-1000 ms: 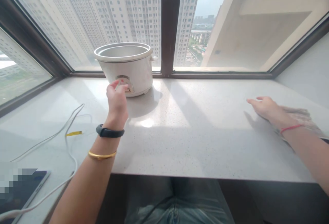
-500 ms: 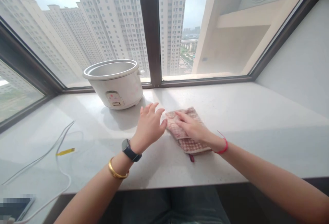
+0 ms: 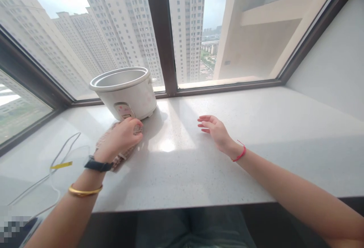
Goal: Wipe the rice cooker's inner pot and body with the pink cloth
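My left hand (image 3: 120,138), with a dark watch and a gold bangle on its wrist, grips a folded checked cloth (image 3: 124,157) in red-brown and cream. Much of the cloth is hidden beneath the hand. It is in front of the white rice cooker (image 3: 125,94), which stands lidless by the window; whether cloth and cooker touch I cannot tell. Over the right part of the pale sill, my right hand (image 3: 217,131) holds nothing and its fingers are apart. A red string bracelet circles that wrist.
Loose on the left of the windowsill (image 3: 176,176) lies a pale cable with a yellow tag (image 3: 61,165). A partly blurred device, phone-like, is at the lower left corner. Dark window frames (image 3: 163,32) border the back; the sill's front edge runs above my legs.
My left hand has taken hold of the cloth and carried it left, from the middle of the sill to before the cooker. My right hand has let go of the cloth.
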The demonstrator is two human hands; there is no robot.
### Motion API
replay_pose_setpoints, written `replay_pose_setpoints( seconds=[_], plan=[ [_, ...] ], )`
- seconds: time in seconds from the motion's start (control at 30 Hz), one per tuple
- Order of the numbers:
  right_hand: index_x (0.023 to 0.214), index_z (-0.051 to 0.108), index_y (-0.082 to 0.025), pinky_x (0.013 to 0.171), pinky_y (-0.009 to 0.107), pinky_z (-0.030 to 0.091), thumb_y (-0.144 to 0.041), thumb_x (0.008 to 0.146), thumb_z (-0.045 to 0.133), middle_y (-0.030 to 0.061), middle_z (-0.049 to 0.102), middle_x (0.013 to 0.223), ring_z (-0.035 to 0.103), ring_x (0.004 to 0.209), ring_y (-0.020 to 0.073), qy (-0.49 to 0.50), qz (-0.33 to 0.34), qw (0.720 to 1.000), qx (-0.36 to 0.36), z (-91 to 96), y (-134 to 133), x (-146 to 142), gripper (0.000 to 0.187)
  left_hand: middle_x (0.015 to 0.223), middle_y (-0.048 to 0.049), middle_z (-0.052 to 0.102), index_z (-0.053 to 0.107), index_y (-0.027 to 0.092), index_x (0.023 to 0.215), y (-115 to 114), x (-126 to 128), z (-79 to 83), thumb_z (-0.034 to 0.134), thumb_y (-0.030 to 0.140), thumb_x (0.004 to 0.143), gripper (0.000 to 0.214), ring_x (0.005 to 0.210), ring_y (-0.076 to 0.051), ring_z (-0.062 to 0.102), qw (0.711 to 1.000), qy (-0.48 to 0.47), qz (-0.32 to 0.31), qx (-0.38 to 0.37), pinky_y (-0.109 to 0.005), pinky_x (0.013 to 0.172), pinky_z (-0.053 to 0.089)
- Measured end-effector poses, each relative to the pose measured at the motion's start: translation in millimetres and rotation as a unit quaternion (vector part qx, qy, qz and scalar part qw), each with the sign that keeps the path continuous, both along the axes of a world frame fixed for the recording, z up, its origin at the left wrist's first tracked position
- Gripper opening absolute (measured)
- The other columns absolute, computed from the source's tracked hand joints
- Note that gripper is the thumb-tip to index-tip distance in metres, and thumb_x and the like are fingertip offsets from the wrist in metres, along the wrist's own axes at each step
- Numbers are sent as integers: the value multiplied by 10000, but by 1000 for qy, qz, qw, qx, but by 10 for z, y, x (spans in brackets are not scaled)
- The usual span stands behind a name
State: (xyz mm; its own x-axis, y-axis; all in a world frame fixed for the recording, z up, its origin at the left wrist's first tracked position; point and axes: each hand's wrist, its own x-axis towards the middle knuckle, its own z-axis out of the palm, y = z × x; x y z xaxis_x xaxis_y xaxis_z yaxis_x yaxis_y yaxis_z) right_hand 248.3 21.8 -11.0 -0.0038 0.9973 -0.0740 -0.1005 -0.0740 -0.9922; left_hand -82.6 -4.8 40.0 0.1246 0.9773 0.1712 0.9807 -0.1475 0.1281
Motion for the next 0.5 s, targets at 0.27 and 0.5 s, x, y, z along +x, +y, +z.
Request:
replay_pose_setpoints(
  seconds=[0.27, 0.5],
  plan=[
    [985, 670, -188, 869, 396, 494, -317, 815, 595, 90, 720, 1052, 668, 890, 198, -116, 91, 980, 135, -181, -15, 24, 226, 1682, -98, 238, 679, 202, 1249, 1013, 554, -65, 632, 191, 835, 417, 1566, -392, -16, 969, 201, -46, 136, -714, 1107, -237],
    [989, 690, -184, 802, 371, 511, -300, 877, 555, 80, 721, 956, 654, 842, 186, -201, 120, 958, 167, -260, -35, 100, 210, 1607, -82, 368, 553, 217, 1368, 1206, 537, 19, 507, 194, 937, 434, 1557, -333, 74, 958, 130, -28, 256, -691, 1140, -243]
  ],
)
